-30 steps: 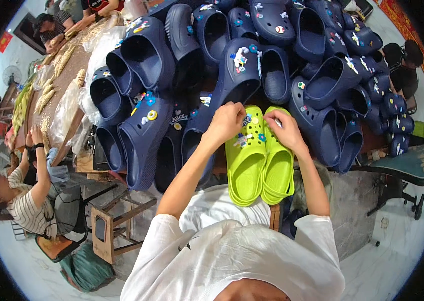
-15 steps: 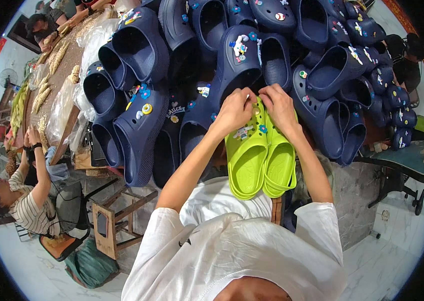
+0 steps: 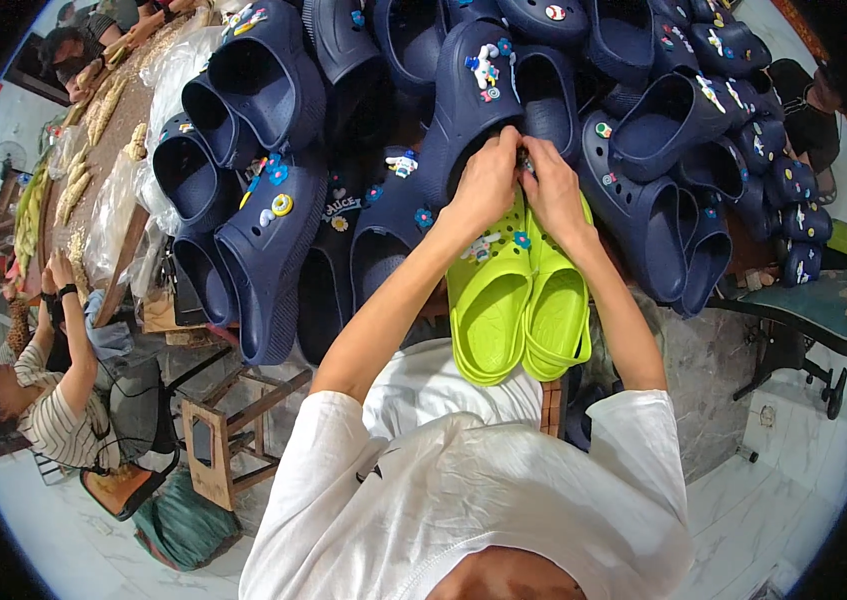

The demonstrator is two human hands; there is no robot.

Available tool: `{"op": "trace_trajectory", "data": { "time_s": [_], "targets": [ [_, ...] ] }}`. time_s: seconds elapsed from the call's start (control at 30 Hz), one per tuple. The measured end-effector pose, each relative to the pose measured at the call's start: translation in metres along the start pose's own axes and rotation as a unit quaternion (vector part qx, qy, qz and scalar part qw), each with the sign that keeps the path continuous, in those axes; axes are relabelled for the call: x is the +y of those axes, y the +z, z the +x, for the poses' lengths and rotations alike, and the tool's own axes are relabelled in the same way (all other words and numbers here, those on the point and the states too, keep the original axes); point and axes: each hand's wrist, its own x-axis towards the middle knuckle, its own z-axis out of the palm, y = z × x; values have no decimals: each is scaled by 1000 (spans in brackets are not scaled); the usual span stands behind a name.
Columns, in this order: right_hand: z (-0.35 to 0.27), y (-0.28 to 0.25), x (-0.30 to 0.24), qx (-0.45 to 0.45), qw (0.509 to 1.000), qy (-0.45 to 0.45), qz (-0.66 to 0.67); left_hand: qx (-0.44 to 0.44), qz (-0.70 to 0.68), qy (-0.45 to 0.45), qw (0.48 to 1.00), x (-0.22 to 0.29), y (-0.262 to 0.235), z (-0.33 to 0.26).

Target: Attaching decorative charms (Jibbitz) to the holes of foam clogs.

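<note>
A pair of lime-green clogs stands side by side before me, heels toward my body: the left clog [image 3: 484,345] and the right clog [image 3: 556,345]. Small charms, among them a blue flower charm [image 3: 521,240], sit on the left clog's holed top. At the toe end, my left hand [image 3: 486,182] and my right hand [image 3: 551,190] meet with fingertips pinched together. Something small and dark shows between them, too small to name. The clogs' toes are partly covered by both hands. Just beyond is a navy clog [image 3: 463,100] with a cartoon charm.
Many navy clogs, such as one with charms [image 3: 268,250], pile up on the table ahead. Corn cobs [image 3: 73,190] and plastic bags [image 3: 123,225] lie at the left. A seated person [image 3: 63,390], a wooden stool [image 3: 208,450] and an office chair [image 3: 803,320] flank me.
Both hands have shifted slightly farther from me, toward the clogs' toe tips, and their fingertips have come together. The view has tilted a little; the green clogs stay in place.
</note>
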Motion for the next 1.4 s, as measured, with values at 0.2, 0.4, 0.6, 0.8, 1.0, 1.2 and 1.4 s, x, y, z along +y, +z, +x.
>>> {"op": "trace_trajectory", "data": {
  "time_s": [0.2,0.4,0.6,0.8,1.0,1.2,1.4],
  "targets": [
    [-3,-6,-7,-8,999,-21,33,-5,3,-3,1000,-10,1,-11],
    [-10,-21,-8,-58,997,18,53,21,21,37,999,6,-19,-23],
    [-21,-17,-25,-103,993,-55,14,32,76,2,997,4,-23,-26],
    [-20,-10,-13,-152,986,29,69,-19,69,-8,997,16,-36,-40],
    [-20,-9,-17,-152,988,13,33,-80,171,-3,982,2,-24,-45],
    [-15,-5,-10,-165,985,-51,-17,-85,222,-4,971,0,-17,-47],
    [-8,1,-9,-192,977,-76,-60,-60,229,8,972,2,-14,-56]
  ]
}}
